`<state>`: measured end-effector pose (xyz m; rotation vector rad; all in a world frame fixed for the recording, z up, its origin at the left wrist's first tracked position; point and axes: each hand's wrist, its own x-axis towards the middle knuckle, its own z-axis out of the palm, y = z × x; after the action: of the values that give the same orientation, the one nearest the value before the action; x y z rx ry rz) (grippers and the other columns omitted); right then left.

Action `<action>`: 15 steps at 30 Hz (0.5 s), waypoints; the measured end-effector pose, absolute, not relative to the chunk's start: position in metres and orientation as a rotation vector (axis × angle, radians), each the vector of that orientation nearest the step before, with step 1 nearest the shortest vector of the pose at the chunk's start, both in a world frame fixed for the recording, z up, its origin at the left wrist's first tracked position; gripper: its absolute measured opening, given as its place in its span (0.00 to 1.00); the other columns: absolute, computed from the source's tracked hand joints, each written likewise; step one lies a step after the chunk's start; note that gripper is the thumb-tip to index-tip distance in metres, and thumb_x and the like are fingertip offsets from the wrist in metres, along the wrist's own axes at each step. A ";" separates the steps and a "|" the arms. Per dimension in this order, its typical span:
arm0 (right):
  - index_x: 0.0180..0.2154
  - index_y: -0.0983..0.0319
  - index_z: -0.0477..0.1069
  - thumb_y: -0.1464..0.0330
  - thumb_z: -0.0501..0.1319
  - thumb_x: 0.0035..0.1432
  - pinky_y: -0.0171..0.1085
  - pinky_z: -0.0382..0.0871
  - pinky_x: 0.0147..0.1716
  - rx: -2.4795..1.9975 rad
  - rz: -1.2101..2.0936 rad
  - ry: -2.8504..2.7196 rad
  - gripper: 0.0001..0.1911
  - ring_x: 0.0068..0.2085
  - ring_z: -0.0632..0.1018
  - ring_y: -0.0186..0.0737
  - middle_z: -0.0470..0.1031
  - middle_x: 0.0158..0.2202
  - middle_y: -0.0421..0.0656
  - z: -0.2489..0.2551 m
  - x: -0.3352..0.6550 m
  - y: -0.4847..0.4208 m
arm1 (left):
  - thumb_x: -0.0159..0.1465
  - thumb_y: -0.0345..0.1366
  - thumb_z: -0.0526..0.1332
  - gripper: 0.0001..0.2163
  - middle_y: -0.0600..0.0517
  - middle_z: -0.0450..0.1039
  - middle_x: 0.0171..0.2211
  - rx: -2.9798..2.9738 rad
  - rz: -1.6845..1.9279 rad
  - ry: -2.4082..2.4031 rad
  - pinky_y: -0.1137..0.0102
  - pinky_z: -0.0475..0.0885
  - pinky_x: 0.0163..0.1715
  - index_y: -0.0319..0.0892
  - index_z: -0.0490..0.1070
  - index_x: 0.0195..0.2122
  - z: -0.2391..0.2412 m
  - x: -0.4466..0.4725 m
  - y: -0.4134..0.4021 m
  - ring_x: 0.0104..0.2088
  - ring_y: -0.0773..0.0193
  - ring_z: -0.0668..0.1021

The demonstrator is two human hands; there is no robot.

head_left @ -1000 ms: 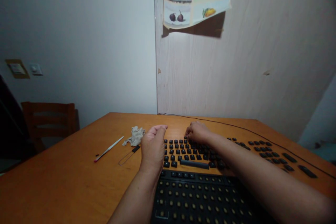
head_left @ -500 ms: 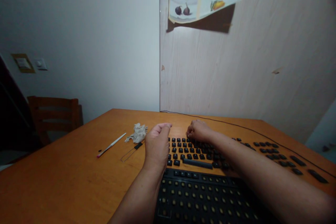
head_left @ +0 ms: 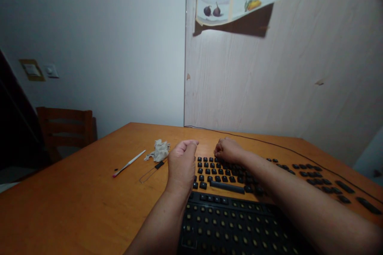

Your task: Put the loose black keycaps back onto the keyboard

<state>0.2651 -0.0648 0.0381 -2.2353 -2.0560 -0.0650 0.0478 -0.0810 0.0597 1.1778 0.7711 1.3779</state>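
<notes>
A black keyboard (head_left: 227, 223) lies at the near edge, most of its keys bare down to small pale stems, with a few caps on its far row. Beyond it, loose black keycaps (head_left: 212, 171) sit in rows on the table, along with a long space bar (head_left: 227, 187). My left hand (head_left: 182, 163) hovers at the left end of these rows, fingers curled and thumb pressed to them; any object inside is hidden. At the far row of caps, my right hand (head_left: 229, 150) has its fingers bent down and pinched together. What they grip cannot be made out.
On the left of the wooden table (head_left: 80, 203) lie a thin white brush-like stick (head_left: 131, 162), a crumpled grey cloth (head_left: 160, 150) and a wire keycap puller (head_left: 152, 171). A black cable (head_left: 254, 138) runs along the back. A chair (head_left: 66, 127) stands beyond.
The whole view has shifted slightly, so things appear a little further right. Both hands keep nearly the same pose and place over the table.
</notes>
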 end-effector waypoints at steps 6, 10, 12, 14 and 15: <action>0.31 0.61 0.83 0.71 0.63 0.51 0.35 0.65 0.38 -2.131 -0.041 -2.067 0.08 0.41 0.76 0.45 0.81 0.34 0.48 0.038 0.269 -0.065 | 0.55 0.43 0.64 0.13 0.53 0.74 0.25 1.197 1.367 0.789 0.73 0.67 0.30 0.38 0.78 0.34 0.060 0.047 -0.081 0.25 0.67 0.72; 0.29 0.61 0.81 0.71 0.62 0.53 0.35 0.66 0.37 -2.052 -0.036 -2.044 0.08 0.36 0.76 0.42 0.80 0.32 0.46 0.047 0.270 -0.074 | 0.55 0.43 0.64 0.13 0.56 0.69 0.20 1.198 1.364 0.819 0.73 0.66 0.29 0.38 0.78 0.35 0.063 0.047 -0.084 0.23 0.68 0.70; 0.29 0.61 0.81 0.70 0.62 0.53 0.36 0.66 0.39 -2.012 -0.047 -2.032 0.07 0.37 0.75 0.42 0.79 0.33 0.46 0.053 0.269 -0.083 | 0.55 0.42 0.64 0.13 0.57 0.67 0.19 1.196 1.353 0.817 0.74 0.66 0.29 0.38 0.78 0.35 0.064 0.047 -0.085 0.23 0.69 0.69; 0.30 0.61 0.80 0.69 0.63 0.54 0.38 0.65 0.41 -1.975 -0.058 -2.026 0.07 0.39 0.75 0.43 0.78 0.34 0.46 0.059 0.266 -0.095 | 0.55 0.42 0.64 0.12 0.58 0.66 0.18 1.202 1.339 0.810 0.74 0.65 0.28 0.38 0.77 0.34 0.065 0.047 -0.087 0.22 0.69 0.68; 0.30 0.61 0.80 0.68 0.63 0.54 0.38 0.65 0.42 -1.958 -0.059 -2.027 0.06 0.40 0.74 0.44 0.77 0.34 0.46 0.061 0.265 -0.103 | 0.55 0.42 0.64 0.12 0.58 0.66 0.18 1.214 1.331 0.808 0.74 0.65 0.28 0.38 0.77 0.34 0.065 0.047 -0.087 0.22 0.69 0.68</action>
<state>0.2645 -0.1030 0.0614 -1.9583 -2.0267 -0.0592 0.0472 -0.0872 0.0649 1.2138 0.8080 1.3314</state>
